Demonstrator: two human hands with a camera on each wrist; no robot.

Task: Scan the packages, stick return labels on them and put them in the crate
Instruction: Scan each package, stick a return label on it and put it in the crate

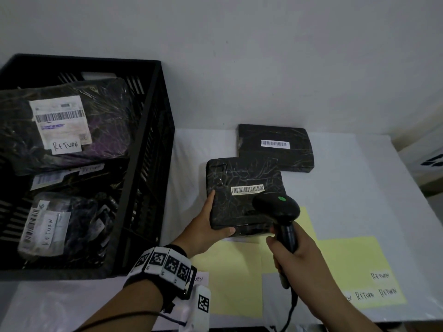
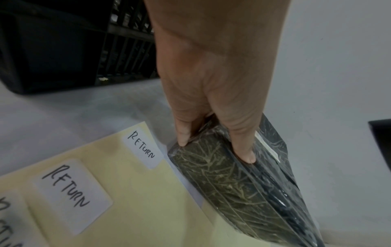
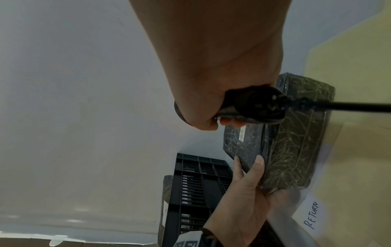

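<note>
A flat package [image 1: 244, 195] wrapped in dark, glossy film is held tilted up above the table [image 1: 359, 188], just right of the black crate [image 1: 148, 164], with its barcode sticker [image 1: 247, 189] turned upward. It is gripped at its near left corner by the left hand [image 1: 211, 226]: the thumb is laid along the left edge and the fingers are curled under the near edge. The handle of the black barcode scanner [image 1: 278, 209] is wrapped by the right hand [image 1: 294, 252], and the scanner head is held just over the near right part of the package, close to the barcode.

The package is judged to be fairly light, since one corner grip carries it, and stiff enough to keep its slab shape. The film looks slick and loose, so a pinch on the wrap alone could slip; a hold across an edge, with the thumb above and the fingers below, is thought safer. The barcode should be left uncovered.

A second package [image 1: 275, 147] lies flat farther off on the table. Handwritten return labels [image 1: 380, 275] sit on yellow backing sheets [image 1: 347, 255] at the near side. Labelled packages are already seen inside the crate.
</note>
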